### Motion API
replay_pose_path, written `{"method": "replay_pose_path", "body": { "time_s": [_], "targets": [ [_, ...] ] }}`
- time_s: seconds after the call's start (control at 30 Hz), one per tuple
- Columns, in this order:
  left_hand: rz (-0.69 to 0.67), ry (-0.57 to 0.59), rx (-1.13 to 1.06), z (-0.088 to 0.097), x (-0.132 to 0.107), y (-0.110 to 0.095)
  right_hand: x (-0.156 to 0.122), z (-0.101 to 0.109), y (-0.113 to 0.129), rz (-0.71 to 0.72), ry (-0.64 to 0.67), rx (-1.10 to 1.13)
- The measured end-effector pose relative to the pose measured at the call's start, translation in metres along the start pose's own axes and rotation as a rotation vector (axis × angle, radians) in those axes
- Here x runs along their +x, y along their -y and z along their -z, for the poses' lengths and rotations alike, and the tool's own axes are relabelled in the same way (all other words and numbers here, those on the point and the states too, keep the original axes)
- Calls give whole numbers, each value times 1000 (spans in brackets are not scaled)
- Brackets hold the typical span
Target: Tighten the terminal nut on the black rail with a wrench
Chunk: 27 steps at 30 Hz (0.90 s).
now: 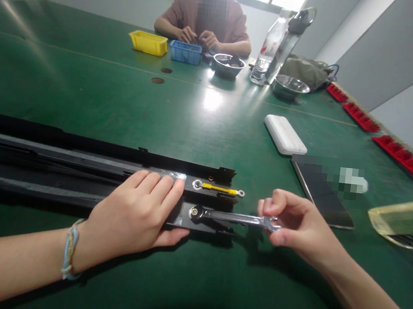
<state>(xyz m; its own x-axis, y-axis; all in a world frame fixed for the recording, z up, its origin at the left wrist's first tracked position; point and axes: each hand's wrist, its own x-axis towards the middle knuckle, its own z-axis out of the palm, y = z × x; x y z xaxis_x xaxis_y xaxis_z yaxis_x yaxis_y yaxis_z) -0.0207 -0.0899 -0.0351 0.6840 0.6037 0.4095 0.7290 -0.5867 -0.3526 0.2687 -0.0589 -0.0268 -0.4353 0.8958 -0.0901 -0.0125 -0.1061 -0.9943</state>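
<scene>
A long black rail assembly lies across the green table from the left edge to the middle. My left hand lies flat on its right end, fingers together, pressing it down. My right hand pinches the free end of a silver wrench. The wrench's ring end sits on a bolt at the end of the rail. A small yellow-handled tool lies on the rail just behind the wrench.
A white box and a dark tablet lie right of centre, and a clear block at the far right. A person sits opposite behind yellow and blue bins, steel bowls and bottles. Red trays line the right edge.
</scene>
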Motion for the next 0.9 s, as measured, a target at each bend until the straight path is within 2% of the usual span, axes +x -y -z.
{"method": "replay_pose_path", "body": {
  "time_s": [0.17, 0.4, 0.5, 0.7, 0.9],
  "targets": [
    [4, -1, -6, 0, -1, 0, -6, -7, 1, 34, 123, 49],
    [1, -3, -9, -1, -1, -1, -7, -6, -2, 36, 149, 63],
    [-1, 2, -9, -2, 0, -2, -5, -2, -1, 42, 86, 7],
    [11, -10, -24, 1, 1, -2, -1, 0, 4, -2, -154, -128],
    [-1, -9, -12, 0, 0, -1, 3, 0, -1, -29, -286, -150]
  ]
}}
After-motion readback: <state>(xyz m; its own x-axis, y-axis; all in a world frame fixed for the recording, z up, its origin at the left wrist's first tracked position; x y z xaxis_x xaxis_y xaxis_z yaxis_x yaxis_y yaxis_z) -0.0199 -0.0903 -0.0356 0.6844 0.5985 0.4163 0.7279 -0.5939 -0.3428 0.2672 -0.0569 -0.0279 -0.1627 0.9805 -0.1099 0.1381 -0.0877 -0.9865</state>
